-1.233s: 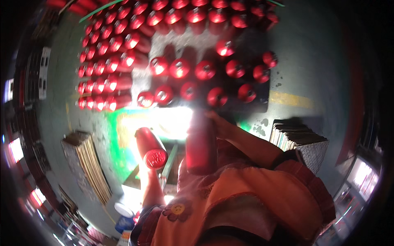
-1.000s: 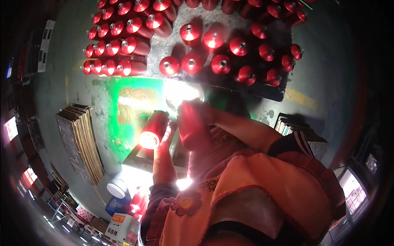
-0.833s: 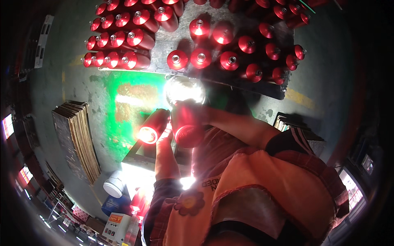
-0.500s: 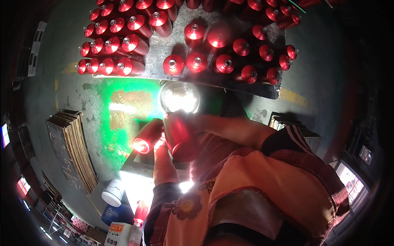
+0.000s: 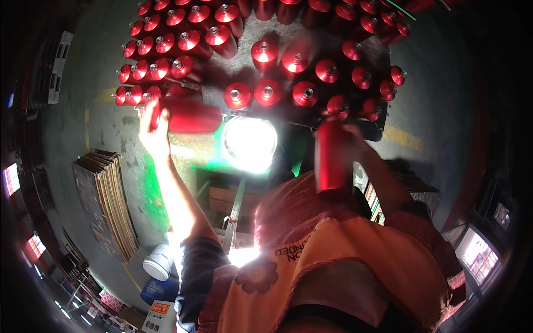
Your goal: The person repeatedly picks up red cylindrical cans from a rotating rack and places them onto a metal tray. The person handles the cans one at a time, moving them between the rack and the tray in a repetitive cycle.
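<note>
My left hand [image 5: 152, 129] is closed around the neck end of a red metal bottle [image 5: 194, 117], which lies sideways in front of the table's left near edge, blurred by motion. On the right, my right hand [image 5: 355, 139] grips a second red bottle [image 5: 332, 161] near its upper end. That bottle's body points back toward me, close to the near edge of the table, and the fingers are partly hidden and smeared. Between the two bottles a round lamp [image 5: 250, 144] glows bright white.
Rows of red bottles [image 5: 267, 92] with narrow necks stand on a dark table [image 5: 214, 77]. A stack of flat boards [image 5: 105, 205] leans at the left on the floor. A white bucket [image 5: 159, 262], a blue bin [image 5: 160, 289] and a white control box [image 5: 158, 317] are at lower left.
Both bottles were together in front of the lamp. My left hand has carried one up and left, and my right hand has moved the other right toward the table.
</note>
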The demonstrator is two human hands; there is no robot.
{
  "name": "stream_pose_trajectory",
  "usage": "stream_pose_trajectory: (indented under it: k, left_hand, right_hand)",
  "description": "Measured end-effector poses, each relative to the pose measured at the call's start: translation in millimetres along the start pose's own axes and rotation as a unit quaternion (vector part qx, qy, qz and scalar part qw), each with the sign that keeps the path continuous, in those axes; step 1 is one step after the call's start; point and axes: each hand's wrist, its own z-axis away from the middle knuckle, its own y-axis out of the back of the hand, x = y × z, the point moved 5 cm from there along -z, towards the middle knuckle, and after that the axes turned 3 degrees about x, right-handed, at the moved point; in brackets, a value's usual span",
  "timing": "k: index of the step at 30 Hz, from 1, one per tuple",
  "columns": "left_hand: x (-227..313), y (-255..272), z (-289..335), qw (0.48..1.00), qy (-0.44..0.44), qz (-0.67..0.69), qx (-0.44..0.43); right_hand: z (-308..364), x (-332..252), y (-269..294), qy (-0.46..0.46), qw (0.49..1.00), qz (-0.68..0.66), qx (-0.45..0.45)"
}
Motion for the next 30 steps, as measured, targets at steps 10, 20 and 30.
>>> stream_pose_trajectory:
  k: [10,20,30]
  left_hand:
    - [-6.0,-177.3,-49.3,0.964,-0.163,-0.172,-0.123]
    - [-109.2,-215.3,-26.1,0.966,-0.126,-0.131,-0.184]
    - [28.8,-231.6,-22.1,0.981,-0.108,-0.098,-0.129]
  right_hand:
    - [277.9,-102.6,83.5,0.377,0.770,0.307,0.414]
    - [169.1,-77.1,176.9,0.418,0.411,0.599,0.545]
    - [170.3,-125.7,143.5,0.430,0.446,0.643,0.450]
